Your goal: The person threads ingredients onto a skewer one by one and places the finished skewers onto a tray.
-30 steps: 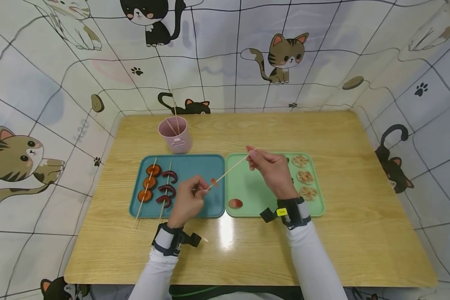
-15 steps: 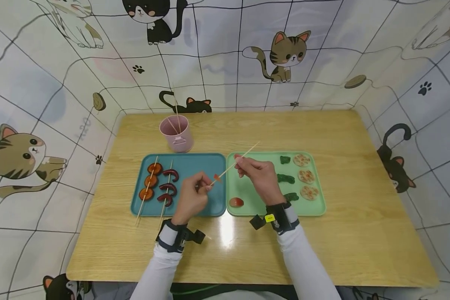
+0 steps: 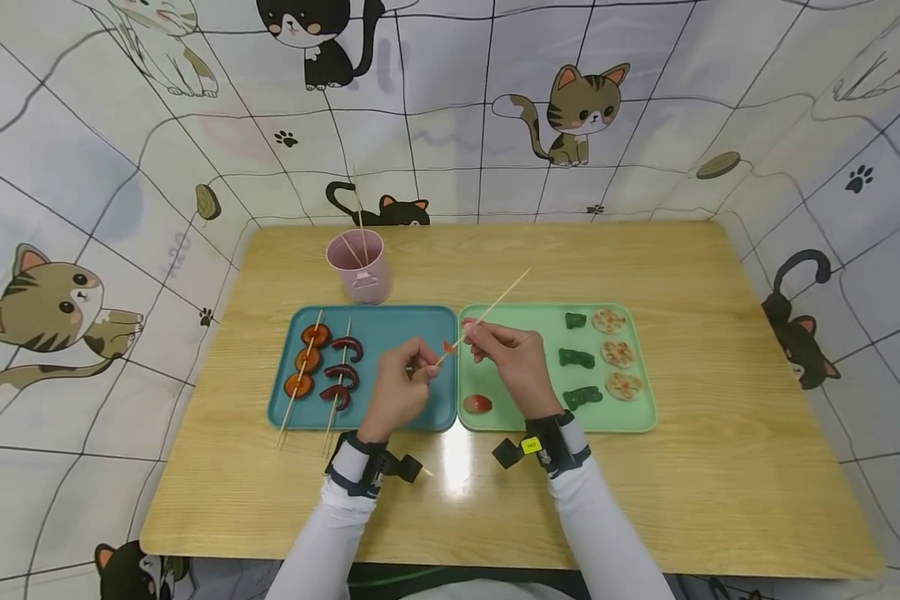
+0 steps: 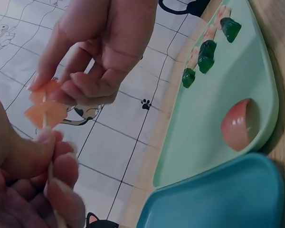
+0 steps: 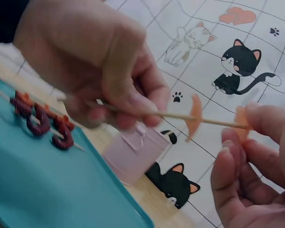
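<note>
My left hand [image 3: 420, 371] pinches the low end of a thin wooden skewer [image 3: 504, 293] above the seam between the two trays. My right hand [image 3: 471, 333] pinches the same skewer a little higher, and its far end sticks out beyond the fingers. A small orange slice [image 3: 447, 347] sits on the skewer between the two hands. In the right wrist view that orange slice [image 5: 195, 116] is threaded on the skewer [image 5: 166, 115], and a second orange piece [image 5: 241, 124] lies at my right fingertips. In the left wrist view the slice [image 4: 45, 114] is just above my left thumb.
The teal tray [image 3: 390, 325] holds two filled skewers [image 3: 311, 362]. The green tray [image 3: 525, 321] carries a red slice [image 3: 477, 404], green pieces [image 3: 576, 358] and lotus-root rounds [image 3: 618, 353]. A pink cup [image 3: 360, 265] with spare sticks stands behind the teal tray.
My right hand has slid down the skewer from its far tip toward my left hand, so the two hands are now close together. The head view has shifted slightly.
</note>
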Motion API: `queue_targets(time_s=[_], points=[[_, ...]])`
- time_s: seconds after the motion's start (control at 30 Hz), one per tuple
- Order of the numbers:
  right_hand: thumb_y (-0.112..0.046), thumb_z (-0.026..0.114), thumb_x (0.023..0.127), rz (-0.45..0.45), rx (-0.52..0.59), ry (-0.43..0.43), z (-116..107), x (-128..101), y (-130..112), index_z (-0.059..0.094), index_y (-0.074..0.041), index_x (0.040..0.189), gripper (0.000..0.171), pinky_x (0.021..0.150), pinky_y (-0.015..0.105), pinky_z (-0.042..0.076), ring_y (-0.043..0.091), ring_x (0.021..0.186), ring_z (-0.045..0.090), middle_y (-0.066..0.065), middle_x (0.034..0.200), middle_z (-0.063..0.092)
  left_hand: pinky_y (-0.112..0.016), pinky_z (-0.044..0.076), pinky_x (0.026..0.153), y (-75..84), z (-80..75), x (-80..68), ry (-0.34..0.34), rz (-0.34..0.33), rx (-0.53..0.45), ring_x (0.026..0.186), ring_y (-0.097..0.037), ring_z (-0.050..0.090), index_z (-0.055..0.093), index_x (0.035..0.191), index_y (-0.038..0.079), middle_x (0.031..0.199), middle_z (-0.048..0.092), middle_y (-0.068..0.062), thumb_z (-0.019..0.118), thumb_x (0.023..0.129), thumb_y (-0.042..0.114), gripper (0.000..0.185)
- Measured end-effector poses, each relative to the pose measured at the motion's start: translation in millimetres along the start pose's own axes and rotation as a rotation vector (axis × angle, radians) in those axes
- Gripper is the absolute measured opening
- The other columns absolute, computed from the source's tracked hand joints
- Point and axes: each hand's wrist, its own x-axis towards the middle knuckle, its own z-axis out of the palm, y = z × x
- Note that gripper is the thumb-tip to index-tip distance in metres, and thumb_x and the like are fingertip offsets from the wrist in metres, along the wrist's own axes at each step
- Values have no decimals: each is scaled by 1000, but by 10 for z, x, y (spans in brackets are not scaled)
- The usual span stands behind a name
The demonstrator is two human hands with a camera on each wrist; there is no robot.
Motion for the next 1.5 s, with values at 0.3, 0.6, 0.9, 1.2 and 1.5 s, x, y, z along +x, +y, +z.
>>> queue_targets(time_s=[0.3, 0.6, 0.9, 1.2, 1.5], points=[[-41, 71, 97, -3, -104, -88, -136, 4, 72, 76, -11, 116, 36, 77, 36, 59, 31, 90, 67, 15, 109, 75, -22, 43, 54, -15, -97, -27, -6, -24, -51, 62, -14, 55, 68, 85, 4, 73, 62, -16, 58, 90, -13, 20], [-32, 80, 89, 22, -679, -466, -409, -92, 188, 74, -12, 120, 37, 80, 36, 53, 21, 95, 65, 5, 110, 73, -22, 42, 53, -38, -222, -30, 43, -50, 15, 61, -14, 56, 69, 89, -4, 74, 65, -14, 61, 93, -11, 11], [-20, 85, 84, -19, -766, -499, -366, -132, 362, 74, -9, 118, 37, 83, 34, 52, 21, 95, 63, 4, 108, 72, -20, 41, 55, 272, -232, -56, 26, -77, 3, 62, -14, 55, 67, 88, -8, 74, 64, -20, 58, 91, -16, 12], [-19, 84, 85, -75, -795, -460, -311, -125, 509, 77, -16, 106, 23, 75, 29, 50, 16, 86, 61, -5, 94, 69, -20, 41, 56, 251, -224, -74, 25, -105, 13, 64, -15, 55, 67, 90, -10, 76, 63, -22, 60, 92, -13, 9], [-38, 80, 89, -74, -658, -325, -446, -31, 442, 76, -26, 109, 23, 77, 30, 55, 10, 85, 65, -8, 91, 71, -20, 41, 56, 251, -234, -99, 16, -121, -1, 64, -19, 55, 67, 89, -8, 75, 62, -21, 58, 93, -14, 11]])
